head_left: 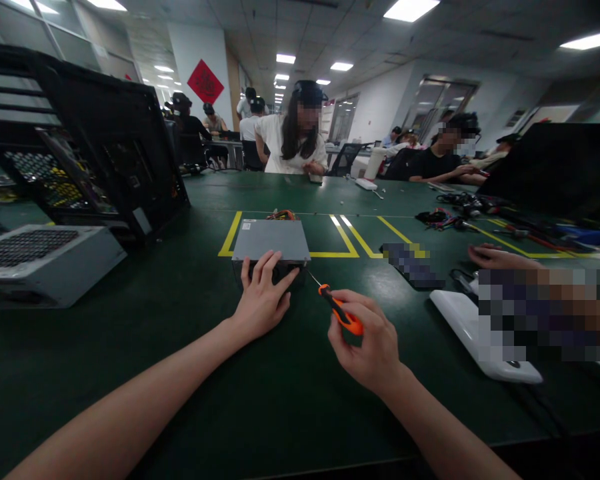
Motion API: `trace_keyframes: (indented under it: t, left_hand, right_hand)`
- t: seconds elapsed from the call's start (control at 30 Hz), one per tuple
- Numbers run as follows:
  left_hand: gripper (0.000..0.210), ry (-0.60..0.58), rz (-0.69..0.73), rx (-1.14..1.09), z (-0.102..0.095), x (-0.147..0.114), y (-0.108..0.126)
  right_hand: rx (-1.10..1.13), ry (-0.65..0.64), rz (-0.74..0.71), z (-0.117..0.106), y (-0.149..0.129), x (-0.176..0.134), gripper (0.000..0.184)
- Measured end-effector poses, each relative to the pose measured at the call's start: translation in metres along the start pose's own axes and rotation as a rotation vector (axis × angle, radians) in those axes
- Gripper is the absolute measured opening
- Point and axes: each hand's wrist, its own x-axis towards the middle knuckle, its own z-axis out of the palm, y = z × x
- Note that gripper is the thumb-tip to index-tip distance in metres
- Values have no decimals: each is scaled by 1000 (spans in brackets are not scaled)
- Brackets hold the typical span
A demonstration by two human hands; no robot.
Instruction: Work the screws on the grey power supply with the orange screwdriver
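Though dim, grey box [272, 239], seemingly metal.

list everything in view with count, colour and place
Power supply unit: 1, grey, centre
Second power supply unit: 1, grey, left
Wires: several, multicoloured, behind first unit
Screwdriver: 1, orange and black, centre-right
Computer case: 1, black, upper left
Table: 1, green, across view
Tape lines: several, yellow, on table
Cables: several, mixed colours, right rear
Large panel: 1, black, far right
Flat casing: 1, white, right
Blurred object: 1, dark, right
Cylindrical container: 1, white, far side
Diamond sign: 1, red, background
Ceiling lights: several, white, overhead
People: several, mixed clothing, beyond table
Co-worker's grip: 1, bare, right
Left grip: 1, bare, on first unit
Right grip: 1, bare, holding screwdriver
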Motion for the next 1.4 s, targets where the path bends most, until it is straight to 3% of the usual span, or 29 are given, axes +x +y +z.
trace_keyframes:
  t: [0.4, 0.6, 0.8, 0.97, 1.17, 1.4]
  left_hand:
    - [46, -11, 3, 1, 0, 0, 0]
    - [46, -6, 9, -9, 0, 0, 0]
    - [45, 3, 8, -1, 1, 0, 0]
    - [43, 0, 17, 5, 1, 0, -1]
    - [42, 3, 18, 13, 2, 0, -1]
    - [44, 2, 12, 31, 3, 0, 0]
  right_hand:
    - [180, -131, 56, -5, -6, 5, 16]
    - [268, -62, 216, -2, -5, 1, 31]
    - [180, -146, 125, -5, -8, 4, 15]
    - [227, -41, 251, -1, -6, 0, 30]
    - [166, -90, 100, -3, -8, 2, 21]
    - [217, -15, 189, -2, -7, 3, 31]
